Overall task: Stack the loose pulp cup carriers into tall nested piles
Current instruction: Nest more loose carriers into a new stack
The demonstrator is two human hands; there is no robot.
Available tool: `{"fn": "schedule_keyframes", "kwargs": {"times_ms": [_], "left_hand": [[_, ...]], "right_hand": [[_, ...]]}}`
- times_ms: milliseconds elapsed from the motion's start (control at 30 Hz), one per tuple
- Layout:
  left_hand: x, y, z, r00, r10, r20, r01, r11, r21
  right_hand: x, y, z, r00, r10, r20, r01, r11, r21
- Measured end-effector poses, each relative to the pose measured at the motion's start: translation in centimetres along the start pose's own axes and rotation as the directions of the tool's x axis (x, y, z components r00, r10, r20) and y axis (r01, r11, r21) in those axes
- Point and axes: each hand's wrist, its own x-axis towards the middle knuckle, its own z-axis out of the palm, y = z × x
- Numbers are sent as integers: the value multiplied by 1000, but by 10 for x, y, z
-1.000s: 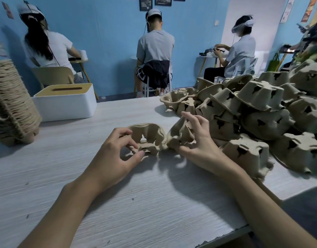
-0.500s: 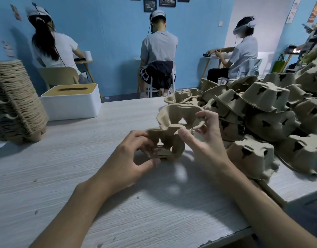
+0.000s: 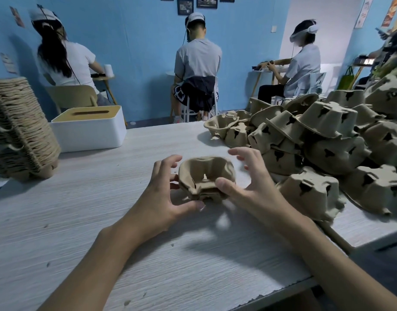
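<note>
Nesting a short pile (image 3: 206, 176): your left hand (image 3: 161, 194) grips it, right hand (image 3: 253, 187) presses open-fingered; loose heap (image 3: 323, 140) waits at two o'clock.

Desk, head view: small nested stack of tan pulp cup carriers (image 3: 206, 173) sits btwn both hands. Its near rim is partly covered by the thumb of the right hand (image 3: 256, 191), and its left wall by fingers of the left hand (image 3: 161, 198), so the no. of carriers nested can't be counted. Right fingertips (image 3: 240, 151) are blurred; contact w/ the far rim can't be told. Both forearms are cut by the bottom edge. Tall ribbed pile of nested tan pulp carriers (image 3: 20, 131) is cut by the left edge. Heap of loose tan pulp carriers (image 3: 327, 142) runs off the right edge, lower layers buried. Black-framed wall pictures (image 3: 185, 6) are clipped at top, contents too small to read.
</note>
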Motion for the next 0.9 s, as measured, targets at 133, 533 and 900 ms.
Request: {"fn": "schedule_keyframes", "kwargs": {"times_ms": [133, 533, 900], "left_hand": [[1, -3, -1, 998, 40, 45, -45, 993, 110], [1, -1, 1, 997, 73, 18, -74, 990, 118], [1, -3, 3, 995, 98, 19, -99, 985, 138]], "right_hand": [[-13, 4, -26, 984, -67, -165, 20, 962, -272], [-44, 15, -78, 970, 224, -98, -235, 741, -629], [-29, 15, -113, 842, 354, 407, -86, 833, -546]]}}
